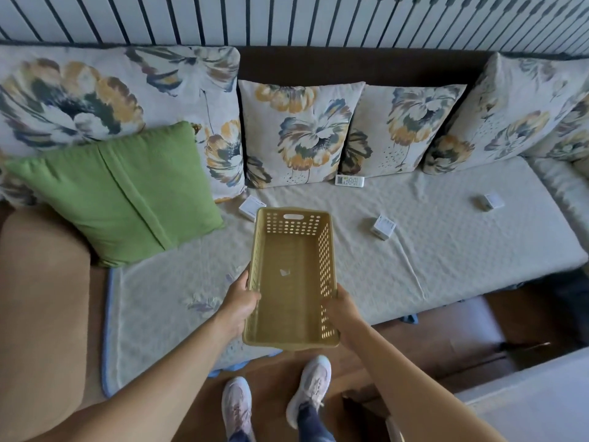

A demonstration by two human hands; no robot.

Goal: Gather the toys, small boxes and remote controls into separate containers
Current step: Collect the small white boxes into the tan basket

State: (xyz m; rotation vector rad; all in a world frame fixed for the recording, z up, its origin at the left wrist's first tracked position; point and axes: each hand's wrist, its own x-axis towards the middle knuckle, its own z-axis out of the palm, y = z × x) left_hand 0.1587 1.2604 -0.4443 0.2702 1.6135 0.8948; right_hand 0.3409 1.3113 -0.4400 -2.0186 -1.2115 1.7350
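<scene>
I hold a tan perforated plastic basket (288, 341) over the sofa's front edge, long side pointing away from me. My left hand (240, 303) grips its left wall and my right hand (339, 306) grips its right wall. Inside lies only a small white scrap. On the sofa seat lie three small white boxes: one box (250, 205) just behind the basket's far left corner, a second box (383, 227) to the right, a third box (490, 200) further right. A white remote control (349, 180) rests against the back cushions.
A green cushion (121, 193) leans at the left on the seat cover (446, 250). Floral cushions (299, 132) line the sofa back. The brown armrest (41, 298) is at the left. My feet in light shoes stand on the wooden floor below.
</scene>
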